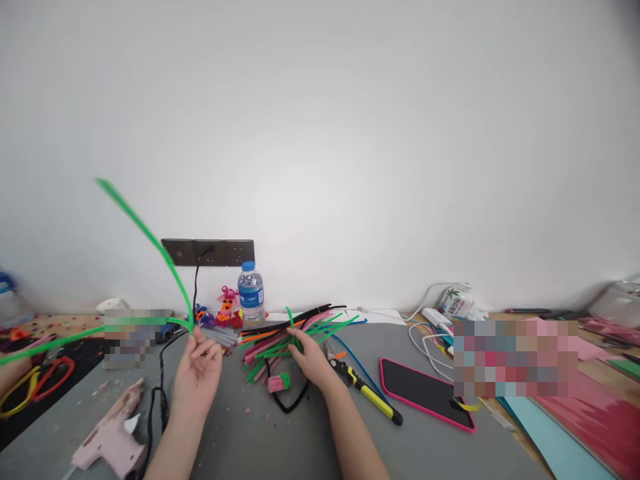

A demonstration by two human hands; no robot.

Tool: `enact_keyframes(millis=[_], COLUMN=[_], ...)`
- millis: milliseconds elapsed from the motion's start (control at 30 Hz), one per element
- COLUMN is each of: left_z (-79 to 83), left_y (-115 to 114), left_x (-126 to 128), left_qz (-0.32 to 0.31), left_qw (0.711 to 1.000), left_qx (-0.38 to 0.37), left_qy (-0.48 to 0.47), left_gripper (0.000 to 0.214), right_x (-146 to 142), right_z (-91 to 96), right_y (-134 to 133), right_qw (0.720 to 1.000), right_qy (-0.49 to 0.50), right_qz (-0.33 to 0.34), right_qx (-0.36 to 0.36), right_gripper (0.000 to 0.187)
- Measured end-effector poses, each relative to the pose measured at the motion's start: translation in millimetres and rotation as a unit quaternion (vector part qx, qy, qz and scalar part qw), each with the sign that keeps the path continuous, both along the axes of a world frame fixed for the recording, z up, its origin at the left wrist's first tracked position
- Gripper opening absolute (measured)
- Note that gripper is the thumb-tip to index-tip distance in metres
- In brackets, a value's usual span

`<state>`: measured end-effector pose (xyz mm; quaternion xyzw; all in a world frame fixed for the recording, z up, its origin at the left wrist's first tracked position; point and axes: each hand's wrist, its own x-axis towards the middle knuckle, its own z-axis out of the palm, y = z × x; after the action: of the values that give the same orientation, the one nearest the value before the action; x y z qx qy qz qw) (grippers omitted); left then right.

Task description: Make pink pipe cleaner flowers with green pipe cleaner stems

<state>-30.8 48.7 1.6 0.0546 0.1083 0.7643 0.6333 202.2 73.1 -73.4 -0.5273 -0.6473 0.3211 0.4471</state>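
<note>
My left hand [199, 363] is raised over the left part of the grey mat, its fingers closed on the bent end of green pipe cleaners [167, 257]. One length arches up against the wall; another runs out to the left edge. My right hand [306, 357] is at a heap of pipe cleaners [260, 353] in green, pink, orange and black. Its thumb and fingers pinch a green pipe cleaner [289, 315] whose tip pokes up above them. Close below lies a small pink and green bundle [279, 383]. Wire strippers [373, 397] with yellow and black handles rest beside my right forearm.
A pink glue gun [113, 433] and its black cord lie at front left. Behind stand a water bottle [251, 293] and small figures [227, 307]. A phone [427, 393] and coloured sheets [590, 427] are rightward. Another person's hand [13, 373] is near scissors [53, 377].
</note>
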Motion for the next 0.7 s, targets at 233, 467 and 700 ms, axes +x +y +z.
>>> enact_keyframes(millis=[233,467,700], left_z=[-19.9,-34.6,-42.4], left_y=[-5,-6,-2], left_x=[26,33,24], left_qz=[-0.023,-0.007,-0.008], left_qw=[0.851,0.712,0.65], left_qx=[-0.006,0.029,0.024], left_qy=[0.524,0.701,0.759], left_gripper=[0.022,0.028,0.025], right_x=[1,22,48], right_z=[3.9,4.2,2.1], right_y=[3,14,14], right_qw=[0.996,0.963,0.896], right_qy=[0.081,0.221,0.284], right_qz=[-0.022,-0.156,-0.337], right_qx=[0.005,0.008,0.056], right_gripper=[0.035,0.044,0.063])
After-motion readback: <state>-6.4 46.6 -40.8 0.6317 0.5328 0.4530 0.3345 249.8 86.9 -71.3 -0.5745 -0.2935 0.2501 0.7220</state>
